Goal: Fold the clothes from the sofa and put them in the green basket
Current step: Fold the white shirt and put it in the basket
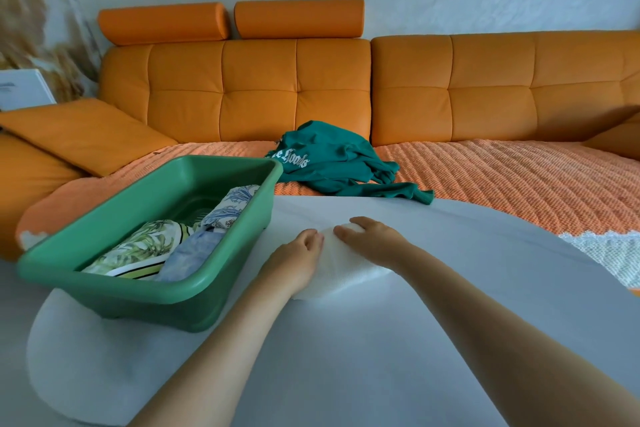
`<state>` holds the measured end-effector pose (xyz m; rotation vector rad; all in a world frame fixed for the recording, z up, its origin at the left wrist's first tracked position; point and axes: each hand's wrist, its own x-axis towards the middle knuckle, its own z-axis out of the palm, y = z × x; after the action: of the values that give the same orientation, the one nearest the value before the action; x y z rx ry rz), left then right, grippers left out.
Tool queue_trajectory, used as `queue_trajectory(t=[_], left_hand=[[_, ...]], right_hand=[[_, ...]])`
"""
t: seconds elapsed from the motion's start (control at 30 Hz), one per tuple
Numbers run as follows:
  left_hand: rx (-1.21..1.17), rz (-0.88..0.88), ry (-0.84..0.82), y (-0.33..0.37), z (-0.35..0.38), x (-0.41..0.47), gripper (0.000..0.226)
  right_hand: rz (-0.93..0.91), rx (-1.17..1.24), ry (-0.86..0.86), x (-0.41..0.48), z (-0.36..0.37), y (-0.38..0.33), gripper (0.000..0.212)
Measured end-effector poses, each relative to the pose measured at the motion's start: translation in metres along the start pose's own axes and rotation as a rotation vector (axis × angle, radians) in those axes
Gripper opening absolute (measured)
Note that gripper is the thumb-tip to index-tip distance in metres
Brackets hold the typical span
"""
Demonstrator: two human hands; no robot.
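Head: basket (pixel 104 282) holds clothes (pixel 138 253); left hand (pixel 298 253), right hand (pixel 370 234) grip cloth (pixel 346 270).

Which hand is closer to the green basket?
Left. The left hand holds the white cloth just beside the green basket; the right hand holds the same cloth farther right, away from it.

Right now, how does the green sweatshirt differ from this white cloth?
The green sweatshirt lies crumpled on the sofa; the white cloth sits folded on the table. The green sweatshirt is untouched; the white cloth is under the left hand and right hand. Neither is in the green basket.
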<state>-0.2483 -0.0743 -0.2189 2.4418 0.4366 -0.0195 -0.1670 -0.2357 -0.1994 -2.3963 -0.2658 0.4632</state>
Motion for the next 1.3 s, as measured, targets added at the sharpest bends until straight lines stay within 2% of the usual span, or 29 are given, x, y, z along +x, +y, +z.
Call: queue_trajectory(t=[0.13, 0.23, 0.3, 0.47, 0.53, 0.67, 0.8, 0.87, 0.97, 1.03, 1.17, 1.3], left_hand=[[0.062, 0.004, 0.050, -0.002, 0.004, -0.011, 0.047], [0.034, 0.032, 0.036, -0.007, 0.003, -0.015, 0.044], [-0.021, 0.049, 0.009, -0.011, 0.000, -0.018, 0.042], [-0.235, 0.079, -0.090, -0.016, -0.014, -0.034, 0.033], [-0.248, 0.059, -0.181, -0.016, -0.022, -0.043, 0.047], [-0.230, 0.032, -0.326, -0.002, -0.043, -0.046, 0.102], [-0.056, 0.160, -0.346, 0.025, -0.085, -0.038, 0.120], [-0.053, 0.266, -0.332, 0.035, -0.112, -0.034, 0.117], [-0.210, 0.439, -0.325, 0.046, -0.153, -0.030, 0.090], [-0.266, 0.486, -0.279, 0.048, -0.182, -0.026, 0.075], [-0.253, 0.465, -0.087, 0.032, -0.233, -0.008, 0.065], [-0.275, 0.356, 0.077, -0.018, -0.257, 0.010, 0.071]], right_hand=[[0.090, 0.290, -0.036, -0.012, 0.000, 0.010, 0.081], [0.107, 0.370, -0.102, -0.022, 0.002, 0.009, 0.066], [0.066, 0.393, -0.101, -0.027, -0.001, 0.008, 0.055], [-0.102, 0.400, -0.105, -0.038, -0.002, 0.012, 0.044], [-0.221, 0.360, -0.086, -0.047, -0.006, 0.011, 0.041], [-0.478, 0.159, -0.055, -0.061, -0.030, -0.008, 0.048], [-0.717, -0.126, 0.007, -0.076, -0.056, -0.050, 0.055], [-0.811, -0.197, 0.043, -0.082, -0.068, -0.075, 0.057], [-0.965, -0.247, 0.140, -0.089, -0.085, -0.114, 0.058], [-1.048, -0.262, 0.199, -0.089, -0.094, -0.143, 0.058], [-1.177, -0.294, 0.262, -0.070, -0.087, -0.199, 0.056], [-1.231, -0.325, 0.223, -0.033, -0.047, -0.246, 0.057]])
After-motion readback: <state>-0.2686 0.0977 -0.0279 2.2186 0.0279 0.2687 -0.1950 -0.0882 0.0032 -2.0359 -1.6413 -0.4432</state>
